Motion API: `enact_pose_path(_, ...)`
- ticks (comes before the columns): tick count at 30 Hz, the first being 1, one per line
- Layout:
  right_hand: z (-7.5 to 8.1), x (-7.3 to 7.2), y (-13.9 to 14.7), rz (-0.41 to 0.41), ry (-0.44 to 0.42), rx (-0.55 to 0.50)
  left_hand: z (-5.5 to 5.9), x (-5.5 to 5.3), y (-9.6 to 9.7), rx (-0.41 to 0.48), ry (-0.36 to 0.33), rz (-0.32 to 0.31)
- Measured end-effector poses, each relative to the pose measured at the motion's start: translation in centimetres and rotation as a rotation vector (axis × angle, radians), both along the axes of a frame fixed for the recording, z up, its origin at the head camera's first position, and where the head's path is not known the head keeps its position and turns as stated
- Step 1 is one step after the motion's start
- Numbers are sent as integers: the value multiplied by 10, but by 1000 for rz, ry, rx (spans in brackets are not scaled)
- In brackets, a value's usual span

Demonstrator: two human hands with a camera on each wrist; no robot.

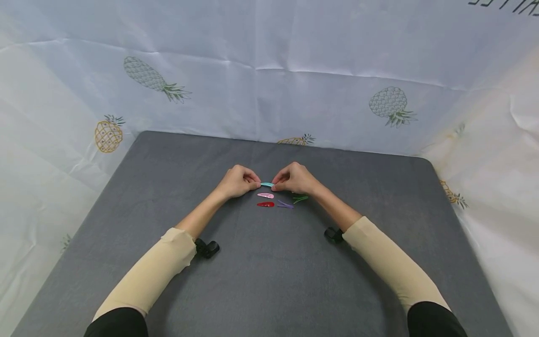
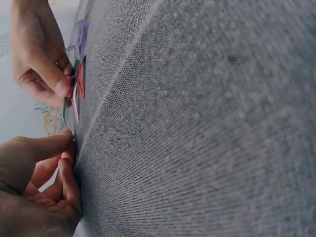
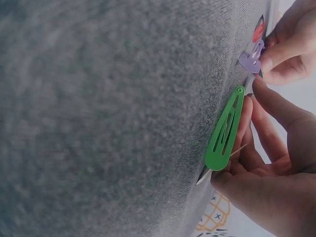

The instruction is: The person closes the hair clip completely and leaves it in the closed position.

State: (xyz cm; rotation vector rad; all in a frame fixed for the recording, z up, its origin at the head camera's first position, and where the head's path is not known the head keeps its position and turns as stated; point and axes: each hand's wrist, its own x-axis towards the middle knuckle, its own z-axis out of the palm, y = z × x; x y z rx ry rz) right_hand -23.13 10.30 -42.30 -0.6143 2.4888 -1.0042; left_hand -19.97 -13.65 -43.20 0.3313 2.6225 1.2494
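A teal snap hair clip (image 1: 267,184) spans the gap between both hands, low over the grey table. My left hand (image 1: 240,181) pinches its left end with thumb and fingertips. At the opposite end, my right hand (image 1: 295,179) grips the clip the same way. Just in front lie a pink hair clip (image 1: 265,195) and a red hair clip (image 1: 265,204), one below the other. A purple hair clip (image 1: 285,204) rests to their right, standing open. Beneath the right wrist sits a green hair clip (image 3: 223,136), also opened, close to the right hand's fingers.
The grey cloth-covered table (image 1: 261,281) has its far edge against a white curtain (image 1: 269,103) printed with pineapples. Black wrist camera mounts (image 1: 207,248) sit at the cuffs of both beige sleeves (image 1: 147,274).
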Motion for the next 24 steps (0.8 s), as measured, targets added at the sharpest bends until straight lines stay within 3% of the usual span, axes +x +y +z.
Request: enact_pose_path(24, -2, 1, 2, 19, -16, -33, -2, 2, 0, 11, 10, -7)
